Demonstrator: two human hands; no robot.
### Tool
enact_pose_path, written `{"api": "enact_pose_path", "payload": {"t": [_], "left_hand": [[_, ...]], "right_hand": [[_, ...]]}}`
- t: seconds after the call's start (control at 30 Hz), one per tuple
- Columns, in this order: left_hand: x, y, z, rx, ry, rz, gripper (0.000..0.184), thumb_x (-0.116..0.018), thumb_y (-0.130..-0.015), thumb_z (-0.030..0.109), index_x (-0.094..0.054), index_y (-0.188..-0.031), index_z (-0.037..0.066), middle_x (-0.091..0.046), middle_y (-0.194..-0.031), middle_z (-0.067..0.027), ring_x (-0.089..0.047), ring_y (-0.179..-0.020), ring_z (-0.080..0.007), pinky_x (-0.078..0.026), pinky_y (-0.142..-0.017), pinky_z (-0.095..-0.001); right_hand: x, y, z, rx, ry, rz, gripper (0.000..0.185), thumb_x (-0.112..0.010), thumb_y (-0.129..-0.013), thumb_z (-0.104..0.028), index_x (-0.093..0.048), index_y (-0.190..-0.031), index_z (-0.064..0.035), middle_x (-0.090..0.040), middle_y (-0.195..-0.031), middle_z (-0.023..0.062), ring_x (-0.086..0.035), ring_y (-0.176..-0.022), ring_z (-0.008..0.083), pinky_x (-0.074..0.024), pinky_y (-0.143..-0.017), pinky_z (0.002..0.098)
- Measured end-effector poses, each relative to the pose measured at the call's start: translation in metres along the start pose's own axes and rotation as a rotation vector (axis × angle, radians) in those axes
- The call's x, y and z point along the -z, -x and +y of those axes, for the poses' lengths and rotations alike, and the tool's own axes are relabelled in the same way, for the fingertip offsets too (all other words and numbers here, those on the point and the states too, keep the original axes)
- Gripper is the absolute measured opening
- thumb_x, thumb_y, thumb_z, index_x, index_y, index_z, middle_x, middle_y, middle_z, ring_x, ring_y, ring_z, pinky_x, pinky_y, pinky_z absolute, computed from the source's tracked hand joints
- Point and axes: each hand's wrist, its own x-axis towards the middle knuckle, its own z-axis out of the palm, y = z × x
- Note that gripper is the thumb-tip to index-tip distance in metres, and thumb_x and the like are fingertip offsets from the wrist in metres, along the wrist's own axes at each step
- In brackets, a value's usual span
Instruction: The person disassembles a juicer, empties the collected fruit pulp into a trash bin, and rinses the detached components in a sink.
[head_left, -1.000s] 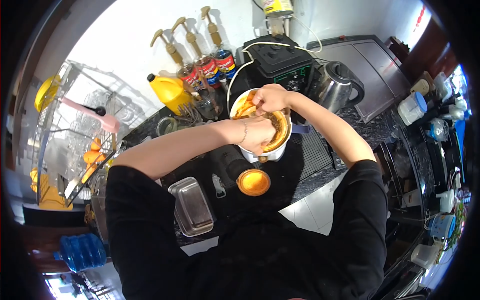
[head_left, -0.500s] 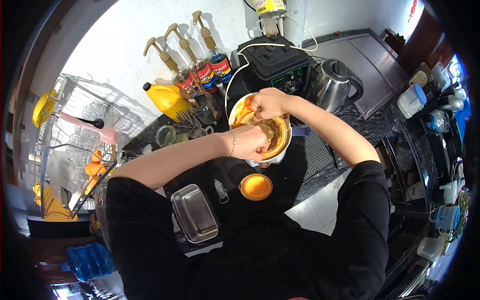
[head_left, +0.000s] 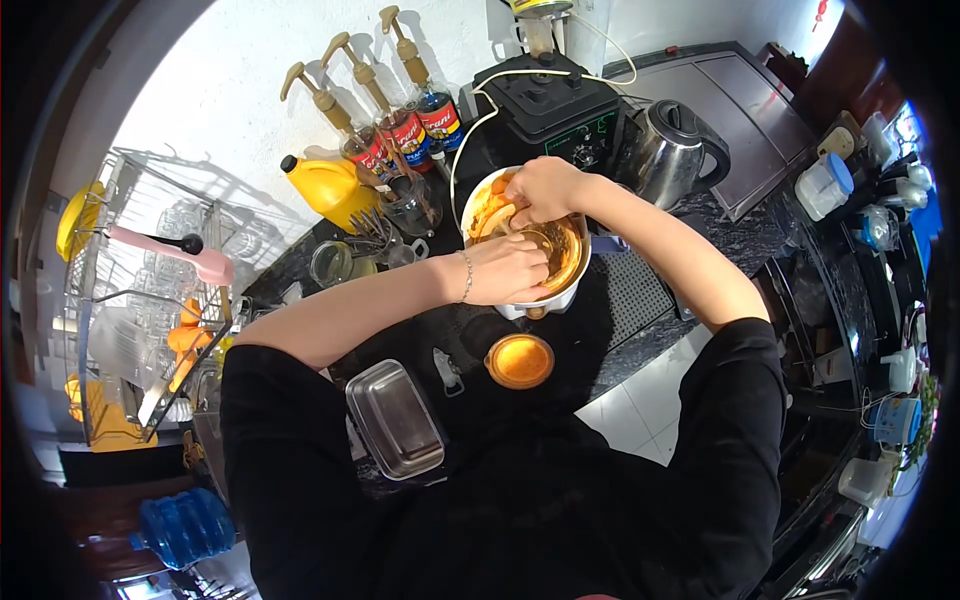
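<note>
A white juicer body (head_left: 553, 301) stands on the dark counter, its open top smeared with orange pulp. Inside it sits an orange-stained round strainer (head_left: 568, 255) with a dark mesh middle. My left hand (head_left: 503, 270) lies over the near-left part of the strainer, fingers bent down and closed at its edge. Fingers of my right hand (head_left: 547, 190) are closed and reach down inside the far rim, by the pulp; what they pinch is hidden. A round orange-stained lid or shallow cup (head_left: 520, 361) lies in front of the juicer.
Near me is a steel tray (head_left: 396, 420), with a small metal opener (head_left: 447, 372) beside it. Syrup bottles (head_left: 406, 135), a yellow jug (head_left: 330, 190), a black blender base (head_left: 550, 110) and a steel kettle (head_left: 668, 160) stand behind. A wire rack (head_left: 150, 270) holds glasses at left.
My left hand has shifted slightly up, its fingers flatter over the strainer. My right hand has moved a little rightward and up. The view has tilted slightly.
</note>
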Motion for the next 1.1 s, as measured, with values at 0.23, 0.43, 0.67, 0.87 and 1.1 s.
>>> {"api": "enact_pose_path", "payload": {"t": [0.23,0.43,0.67,0.87,1.1], "left_hand": [[0.017,-0.011,0.004,-0.017,-0.245,-0.240,0.017,-0.053,-0.081,0.019,-0.054,-0.073,0.005,-0.053,-0.076,-0.0065,-0.051,-0.074,-0.0224,-0.042,-0.072,-0.0305],[0.045,-0.002,0.014,-0.069,-0.421,-0.183,0.014,-0.054,-0.080,0.017,-0.056,-0.078,0.004,-0.055,-0.081,-0.0063,-0.052,-0.079,-0.0207,-0.042,-0.076,-0.0298],[0.065,0.021,0.027,0.313,-0.243,0.435,0.024,-0.056,-0.083,0.014,-0.055,-0.103,0.000,-0.058,-0.101,-0.0093,-0.053,-0.095,-0.0207,-0.042,-0.087,-0.0310],[0.018,0.026,0.023,0.949,1.061,0.969,0.035,-0.058,-0.086,0.020,-0.047,-0.112,-0.001,-0.051,-0.111,-0.0143,-0.052,-0.103,-0.0200,-0.043,-0.091,-0.0339],[0.028,0.024,0.014,0.904,1.736,0.968,0.032,-0.056,-0.089,0.017,-0.047,-0.115,0.001,-0.055,-0.109,-0.0103,-0.055,-0.097,-0.0155,-0.047,-0.087,-0.0293]], "right_hand": [[-0.004,-0.001,0.014,0.046,-0.166,0.051,0.022,-0.069,-0.067,-0.023,-0.056,-0.063,-0.0055,-0.054,-0.056,0.0042,-0.050,-0.052,0.0254,-0.0422,-0.054,0.0307],[0.004,0.010,0.016,-0.012,-0.583,0.141,0.031,-0.068,-0.071,-0.014,-0.043,-0.055,-0.0050,-0.039,-0.049,-0.0010,-0.038,-0.045,0.0141,-0.0368,-0.049,0.0258],[0.003,0.043,0.009,-0.333,-1.153,0.377,0.035,-0.062,-0.082,-0.011,-0.040,-0.055,-0.0112,-0.039,-0.051,-0.0050,-0.036,-0.047,0.0038,-0.0308,-0.044,0.0170],[-0.016,0.052,-0.016,-0.442,-1.300,0.728,0.032,-0.062,-0.083,-0.013,-0.041,-0.058,-0.0109,-0.042,-0.053,-0.0038,-0.037,-0.046,0.0036,-0.0313,-0.043,0.0161],[-0.005,0.053,-0.028,-0.388,-0.636,0.897,0.020,-0.064,-0.077,-0.016,-0.051,-0.065,-0.0062,-0.051,-0.060,0.0022,-0.048,-0.052,0.0143,-0.0408,-0.049,0.0248]]}}
